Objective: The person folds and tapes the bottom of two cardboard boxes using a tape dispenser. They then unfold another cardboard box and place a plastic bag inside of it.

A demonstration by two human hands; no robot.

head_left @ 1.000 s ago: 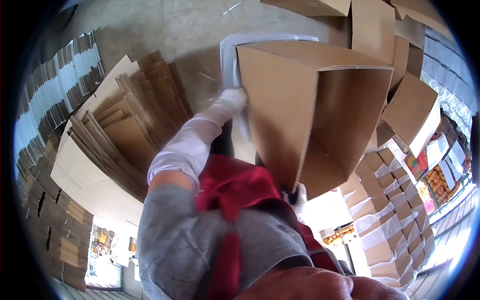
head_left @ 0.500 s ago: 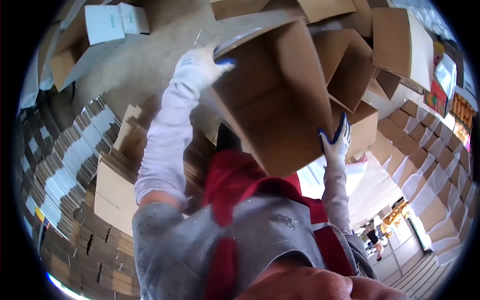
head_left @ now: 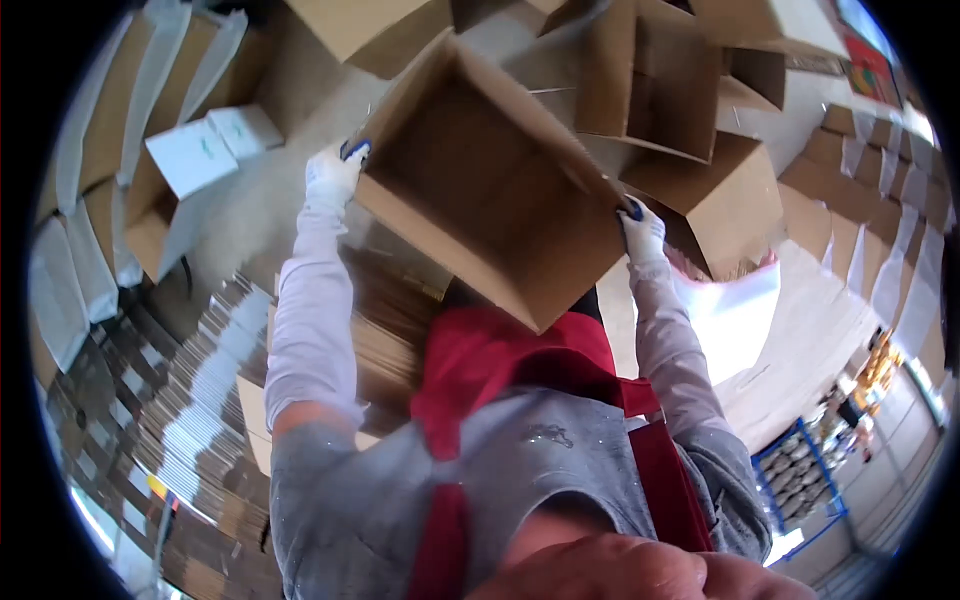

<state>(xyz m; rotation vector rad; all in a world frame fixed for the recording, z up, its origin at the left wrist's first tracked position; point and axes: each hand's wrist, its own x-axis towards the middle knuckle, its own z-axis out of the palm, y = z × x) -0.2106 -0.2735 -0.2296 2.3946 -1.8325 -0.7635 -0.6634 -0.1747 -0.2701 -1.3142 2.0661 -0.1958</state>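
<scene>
An open, empty cardboard box (head_left: 480, 170) hangs tilted in front of my red apron, its opening facing up toward me. My left hand (head_left: 335, 172), in a white glove with blue fingertips, grips the box's left edge. On the right side, my right hand (head_left: 642, 228) in a matching glove holds the opposite edge near its corner. The fingers of both hands are partly hidden behind the cardboard walls. Just beyond my right hand stands another cardboard box (head_left: 725, 190).
More open boxes (head_left: 660, 80) stand on the floor at the upper right. At the left is a box with a white carton (head_left: 195, 155) on it. Flattened cardboard stacks (head_left: 205, 390) lie at lower left. Rows of boxes with white liners (head_left: 880, 200) line the right side.
The box has swung to the left and levelled between my hands. My left hand has moved left and down, and my right hand now grips its edge more closely. The view has turned.
</scene>
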